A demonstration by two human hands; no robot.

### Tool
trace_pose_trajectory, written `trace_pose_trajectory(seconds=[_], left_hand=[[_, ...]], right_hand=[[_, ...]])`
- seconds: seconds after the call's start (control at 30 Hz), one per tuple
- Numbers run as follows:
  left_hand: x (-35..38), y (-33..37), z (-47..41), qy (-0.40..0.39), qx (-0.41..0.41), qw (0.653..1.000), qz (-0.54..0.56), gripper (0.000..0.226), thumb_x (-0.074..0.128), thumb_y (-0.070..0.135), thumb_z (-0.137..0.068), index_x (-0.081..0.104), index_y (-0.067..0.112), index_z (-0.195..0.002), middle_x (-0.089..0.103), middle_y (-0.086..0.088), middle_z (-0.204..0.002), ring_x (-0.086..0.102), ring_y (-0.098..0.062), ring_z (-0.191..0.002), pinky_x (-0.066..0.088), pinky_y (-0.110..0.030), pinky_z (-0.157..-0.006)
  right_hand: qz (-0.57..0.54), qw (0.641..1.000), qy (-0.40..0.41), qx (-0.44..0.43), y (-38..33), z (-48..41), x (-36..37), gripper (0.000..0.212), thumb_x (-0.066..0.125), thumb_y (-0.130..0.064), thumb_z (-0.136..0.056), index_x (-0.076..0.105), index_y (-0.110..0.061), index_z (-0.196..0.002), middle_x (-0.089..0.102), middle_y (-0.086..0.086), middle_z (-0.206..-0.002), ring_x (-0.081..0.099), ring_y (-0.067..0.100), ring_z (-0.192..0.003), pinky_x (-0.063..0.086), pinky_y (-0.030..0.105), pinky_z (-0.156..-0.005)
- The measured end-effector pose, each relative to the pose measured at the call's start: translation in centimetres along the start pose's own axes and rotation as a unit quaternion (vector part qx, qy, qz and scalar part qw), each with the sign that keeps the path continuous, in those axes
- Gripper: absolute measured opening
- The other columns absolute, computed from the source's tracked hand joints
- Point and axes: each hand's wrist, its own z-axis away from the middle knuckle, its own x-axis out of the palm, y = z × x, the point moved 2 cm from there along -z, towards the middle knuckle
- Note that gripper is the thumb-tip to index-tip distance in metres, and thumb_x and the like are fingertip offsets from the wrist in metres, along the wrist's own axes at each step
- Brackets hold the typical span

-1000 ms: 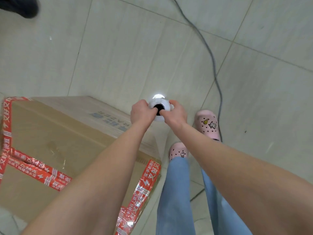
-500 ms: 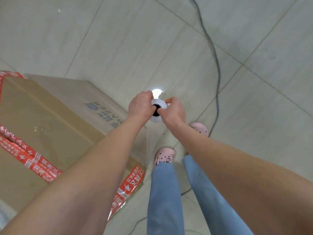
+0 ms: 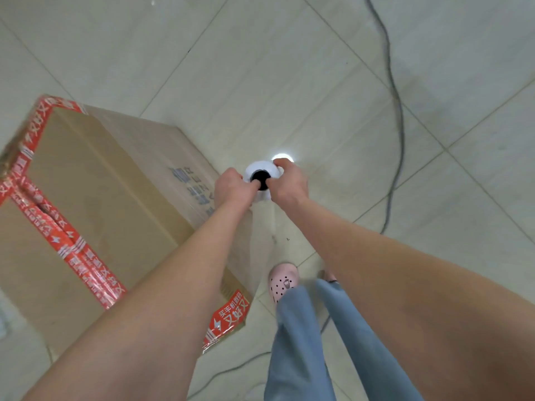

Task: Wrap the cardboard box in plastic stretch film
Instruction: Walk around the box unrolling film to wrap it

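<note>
Floor [image 3: 260, 68] of pale, large tiles is filling the whole view beneath me. Sitting on it at the left is the cardboard box [image 3: 95, 180], a big brown carton turned at an angle to me, with red tape [image 3: 72, 247] carrying white print running across its top and around its far left and near right corners. Dark printing is showing on its right face, near my left hand.

My two bare forearms are reaching forward from the near edge and meeting above the floor, just right of the box. My legs in blue jeans [image 3: 301, 342] are standing below them. A thin grey cable [image 3: 396, 111] is snaking over the tiles at the right, from the far edge toward me.

Stretch film [image 3: 262, 227] is hanging as a hazy, translucent sheet under my hands, beside the box's right face; whether it is touching the cardboard I cannot tell. I am holding its roll [image 3: 257, 167] upright, white and seen end-on, with the dark core facing me.

My left hand [image 3: 231, 188] is gripping the roll's left side and my right hand [image 3: 289, 183] its right side. My fingers [image 3: 279, 162] are curling tightly around the rim, both thumbs pressing at the core.

One pink shoe [image 3: 283, 280] with holes is peeking out past the jeans.
</note>
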Motion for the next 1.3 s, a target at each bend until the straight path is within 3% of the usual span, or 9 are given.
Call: trace_pose_trajectory(seconds=[0.13, 0.33, 0.5, 0.6, 0.73, 0.9, 1.0, 1.13, 1.3], left_hand=[[-0.3, 1.2, 0.1, 0.014, 0.151, 0.982, -0.112, 0.037, 0.063, 0.023, -0.081, 0.05, 0.013, -0.113, 0.057, -0.008, -0.111, 0.058, -0.029, -0.096, 0.04, -0.03, -0.069], [-1.0, 3.6, 0.0, 0.038, 0.298, 0.917, -0.263, 0.037, 0.056, 0.01, -0.085, 0.05, 0.017, -0.12, 0.051, -0.007, -0.117, 0.057, -0.029, -0.098, 0.039, -0.032, -0.067], [-2.3, 4.7, -1.4, 0.02, 0.296, 0.912, -0.285, 0.02, 0.055, 0.012, -0.083, 0.053, 0.01, -0.103, 0.054, -0.009, -0.103, 0.056, -0.031, -0.089, 0.035, -0.033, -0.061], [-3.5, 4.4, -2.9, 0.026, 0.223, 0.953, -0.205, 0.012, 0.056, 0.014, -0.079, 0.052, 0.012, -0.09, 0.055, -0.007, -0.094, 0.054, -0.028, -0.082, 0.034, -0.031, -0.06], [-5.0, 3.1, -4.7, 0.025, 0.087, 0.994, -0.057, 0.012, 0.058, 0.021, -0.073, 0.048, 0.015, -0.076, 0.057, 0.0, -0.077, 0.056, -0.025, -0.073, 0.038, -0.029, -0.054], [-6.3, 2.3, -6.2, 0.011, 0.002, 1.0, 0.016, 0.024, 0.058, 0.037, -0.075, 0.053, 0.013, -0.074, 0.066, -0.006, -0.076, 0.065, -0.027, -0.069, 0.053, -0.033, -0.06], [-7.1, 2.8, -7.3, 0.016, 0.068, 0.996, -0.06, 0.025, 0.059, 0.032, -0.08, 0.052, 0.011, -0.092, 0.057, -0.004, -0.086, 0.054, -0.025, -0.073, 0.036, -0.03, -0.052], [-8.3, 5.2, -8.5, 0.011, 0.243, 0.954, -0.175, 0.025, 0.053, 0.016, -0.085, 0.052, 0.014, -0.11, 0.054, -0.007, -0.103, 0.058, -0.03, -0.086, 0.045, -0.035, -0.065], [-9.2, 6.6, -9.1, 0.006, 0.265, 0.938, -0.221, 0.018, 0.049, 0.012, -0.085, 0.054, 0.011, -0.103, 0.055, -0.009, -0.1, 0.059, -0.031, -0.086, 0.043, -0.035, -0.063]], right_hand=[[0.01, 1.0, 0.004, -0.007, 0.0, 0.0, 0.0, 0.05, 0.051, -0.009, -0.085, 0.048, -0.023, -0.133, 0.057, 0.005, -0.123, 0.058, 0.026, -0.102, 0.048, 0.03, -0.081], [0.005, 1.0, -0.018, 0.018, -0.2, -0.5, 0.1, 0.053, 0.051, -0.008, -0.086, 0.046, -0.025, -0.136, 0.059, 0.003, -0.123, 0.061, 0.023, -0.099, 0.052, 0.038, -0.089], [0.049, 0.999, -0.006, 0.018, -1.3, -1.6, -0.2, 0.052, 0.053, -0.016, -0.081, 0.051, -0.034, -0.129, 0.06, -0.007, -0.094, 0.061, 0.013, -0.079, 0.051, 0.032, -0.084], [0.045, 0.999, 0.015, 0.01, -3.2, -2.3, 0.4, 0.047, 0.056, -0.018, -0.081, 0.051, -0.027, -0.128, 0.059, -0.003, -0.099, 0.057, 0.013, -0.076, 0.041, 0.023, -0.064], [0.072, 0.997, 0.021, 0.001, -5.8, -3.0, 1.9, 0.05, 0.059, -0.019, -0.082, 0.044, -0.023, -0.13, 0.05, 0.005, -0.118, 0.054, 0.023, -0.084, 0.041, 0.028, -0.068], [0.124, 0.99, 0.002, -0.066, -9.3, -4.4, 3.4, 0.053, 0.051, -0.015, -0.085, 0.044, -0.027, -0.136, 0.056, 0.004, -0.124, 0.053, 0.021, -0.092, 0.039, 0.027, -0.071], [0.164, 0.984, -0.01, -0.07, -11.0, -5.1, 3.8, 0.051, 0.046, -0.007, -0.083, 0.052, -0.028, -0.129, 0.06, 0.002, -0.12, 0.056, 0.022, -0.1, 0.038, 0.026, -0.068], [0.197, 0.977, -0.028, -0.081, -12.0, -5.3, 3.9, 0.043, 0.041, -0.005, -0.08, 0.062, -0.028, -0.109, 0.065, 0.005, -0.094, 0.059, 0.025, -0.091, 0.04, 0.026, -0.056], [0.221, 0.97, -0.059, -0.088, -13.3, -5.8, 3.6, 0.041, 0.041, -0.002, -0.076, 0.065, -0.024, -0.102, 0.068, 0.007, -0.09, 0.062, 0.027, -0.085, 0.048, 0.032, -0.063]])
